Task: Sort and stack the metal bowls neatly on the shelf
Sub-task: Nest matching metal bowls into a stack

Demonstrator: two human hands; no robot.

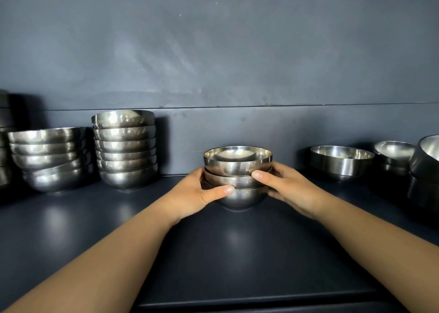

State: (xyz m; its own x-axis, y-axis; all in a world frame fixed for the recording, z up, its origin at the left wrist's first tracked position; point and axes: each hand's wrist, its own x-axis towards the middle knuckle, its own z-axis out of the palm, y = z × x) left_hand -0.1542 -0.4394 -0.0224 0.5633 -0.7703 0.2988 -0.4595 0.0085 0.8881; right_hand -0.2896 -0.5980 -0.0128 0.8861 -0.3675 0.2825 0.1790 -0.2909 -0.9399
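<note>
A short stack of three nested metal bowls (237, 164) stands on the dark shelf (213, 253) at the middle. My left hand (202, 192) grips its left side, thumb across the front of the lowest bowl. On the right side, my right hand (282, 184) holds the stack, thumb lying on the middle bowl. A tall stack of several bowls (124, 146) stands at the back left, and beside it a wider, slightly uneven stack (51, 157).
A single wide bowl (341, 159) sits at the back right, with a smaller stack (393, 156) and larger bowls (425, 168) at the right edge. Dark objects (4, 134) stand at the far left. The shelf's back wall (237, 75) rises behind everything.
</note>
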